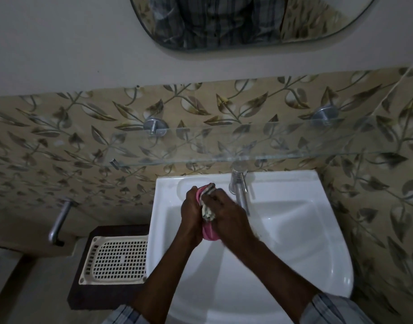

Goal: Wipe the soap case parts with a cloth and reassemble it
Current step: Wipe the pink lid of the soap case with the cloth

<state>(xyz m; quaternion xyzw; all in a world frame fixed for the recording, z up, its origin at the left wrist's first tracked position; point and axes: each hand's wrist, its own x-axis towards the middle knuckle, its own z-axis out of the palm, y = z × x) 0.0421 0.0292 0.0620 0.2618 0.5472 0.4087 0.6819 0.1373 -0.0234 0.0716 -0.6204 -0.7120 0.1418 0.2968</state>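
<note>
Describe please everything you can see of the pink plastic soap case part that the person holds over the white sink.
The pink plastic soap case part looks smooth, rounded and glossy. Only its upper tip and lower end show; both hands and the striped cloth cover the middle. It is held lengthwise above the white sink, left of the metal tap. The left hand grips its side; the right hand presses the cloth against it.

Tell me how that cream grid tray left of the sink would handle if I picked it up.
The cream grid tray looks like thin moulded plastic full of holes, so it is probably light and fairly stiff, perhaps flexing a little. Lying flat on the dark stand, it should not roll or tip. Whether it is wet or slippery cannot be told in this dim view.
</note>
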